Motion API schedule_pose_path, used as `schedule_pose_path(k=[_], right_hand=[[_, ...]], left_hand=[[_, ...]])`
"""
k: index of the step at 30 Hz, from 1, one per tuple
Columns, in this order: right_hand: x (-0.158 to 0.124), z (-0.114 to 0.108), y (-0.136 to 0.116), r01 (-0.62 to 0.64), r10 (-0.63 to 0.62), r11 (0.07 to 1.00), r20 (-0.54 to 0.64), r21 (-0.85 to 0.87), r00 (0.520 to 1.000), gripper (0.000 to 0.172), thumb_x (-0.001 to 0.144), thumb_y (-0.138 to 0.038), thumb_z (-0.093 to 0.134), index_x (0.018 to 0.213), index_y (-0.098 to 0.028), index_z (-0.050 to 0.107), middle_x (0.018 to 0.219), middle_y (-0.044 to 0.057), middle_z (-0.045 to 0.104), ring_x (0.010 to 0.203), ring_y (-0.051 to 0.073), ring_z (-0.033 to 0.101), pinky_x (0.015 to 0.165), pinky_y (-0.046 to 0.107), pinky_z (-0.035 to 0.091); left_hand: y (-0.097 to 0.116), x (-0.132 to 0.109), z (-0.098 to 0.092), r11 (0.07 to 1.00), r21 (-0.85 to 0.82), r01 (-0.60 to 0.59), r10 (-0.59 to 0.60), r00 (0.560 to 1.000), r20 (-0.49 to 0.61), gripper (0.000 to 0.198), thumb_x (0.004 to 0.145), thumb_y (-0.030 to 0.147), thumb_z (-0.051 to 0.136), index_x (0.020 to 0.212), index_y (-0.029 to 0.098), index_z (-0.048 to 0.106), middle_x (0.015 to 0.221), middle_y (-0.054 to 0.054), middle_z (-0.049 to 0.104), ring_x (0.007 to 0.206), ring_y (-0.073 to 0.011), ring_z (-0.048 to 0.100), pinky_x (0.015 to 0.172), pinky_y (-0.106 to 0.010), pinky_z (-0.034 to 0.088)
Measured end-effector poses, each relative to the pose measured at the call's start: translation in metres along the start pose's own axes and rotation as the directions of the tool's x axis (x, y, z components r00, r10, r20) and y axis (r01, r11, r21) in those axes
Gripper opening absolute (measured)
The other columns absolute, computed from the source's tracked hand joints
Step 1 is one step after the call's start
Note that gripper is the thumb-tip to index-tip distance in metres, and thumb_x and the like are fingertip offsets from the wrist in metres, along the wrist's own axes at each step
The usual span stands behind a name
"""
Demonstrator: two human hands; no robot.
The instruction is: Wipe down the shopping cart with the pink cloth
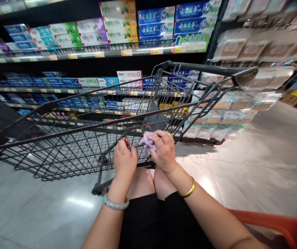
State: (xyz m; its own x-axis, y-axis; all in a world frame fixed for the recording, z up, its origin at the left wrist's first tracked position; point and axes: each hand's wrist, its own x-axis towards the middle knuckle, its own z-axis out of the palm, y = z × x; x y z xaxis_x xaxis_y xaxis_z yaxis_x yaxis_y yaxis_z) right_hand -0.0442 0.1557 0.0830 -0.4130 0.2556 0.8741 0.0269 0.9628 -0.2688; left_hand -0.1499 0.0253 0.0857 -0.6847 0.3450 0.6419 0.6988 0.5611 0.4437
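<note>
At the cart's wire side [91, 145]: right hand [165, 152] pinches a soft, light purple cloth [146, 141], bunched up; left hand [124, 160] fingers curl around a wire. Grip cloth by its wad.

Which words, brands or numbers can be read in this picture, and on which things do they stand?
"云南白药": my best reading of the white characters on the blue toothpaste boxes; not fully sharp.
Green and purple boxes: print too small to read.
Yellow price tags on the shelf rail: blurred, unreadable.
Pink-white box: lettering too blurred.
Shopping cart, left hand, right hand, purple cloth: no text.
</note>
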Motion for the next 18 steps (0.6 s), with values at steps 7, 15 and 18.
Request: schedule_pose_path(k=[7,15,18], right_hand=[[-0.006,0.009,-0.007,0.236,-0.230,0.971,0.102,-0.045,0.968,0.030,0.088,-0.016,0.064,0.116,-0.026,0.071,0.115,0.006,0.067,0.114,0.022,0.055,0.098,0.038,0.043],[0.050,-0.010,-0.025,0.220,-0.226,0.973,-0.094,-0.071,0.970,0.034,0.089,-0.018,0.065,0.122,-0.027,0.067,0.120,0.007,0.064,0.121,0.024,0.054,0.106,0.041,0.041],[0.057,-0.009,-0.026,0.300,-0.304,0.950,-0.033,-0.089,0.952,0.029,0.092,-0.019,0.063,0.119,-0.027,0.068,0.119,0.006,0.066,0.118,0.023,0.055,0.104,0.039,0.042]], left_hand=[[-0.003,-0.003,0.001,0.999,-0.026,-0.035,0.034,0.999,-0.024,0.020,0.084,0.018,0.053,0.104,0.019,0.052,0.093,-0.010,0.064,0.090,-0.0279,0.064,0.081,-0.041,0.052],[-0.006,-0.005,0.005,0.999,-0.014,-0.051,0.051,0.998,-0.031,0.024,0.084,0.018,0.054,0.108,0.017,0.053,0.094,-0.011,0.065,0.092,-0.0291,0.065,0.084,-0.044,0.053],[-0.007,-0.004,0.003,0.998,-0.016,-0.061,0.061,0.998,-0.024,0.026,0.083,0.016,0.055,0.110,0.017,0.054,0.096,-0.012,0.066,0.093,-0.0286,0.066,0.084,-0.043,0.054]])
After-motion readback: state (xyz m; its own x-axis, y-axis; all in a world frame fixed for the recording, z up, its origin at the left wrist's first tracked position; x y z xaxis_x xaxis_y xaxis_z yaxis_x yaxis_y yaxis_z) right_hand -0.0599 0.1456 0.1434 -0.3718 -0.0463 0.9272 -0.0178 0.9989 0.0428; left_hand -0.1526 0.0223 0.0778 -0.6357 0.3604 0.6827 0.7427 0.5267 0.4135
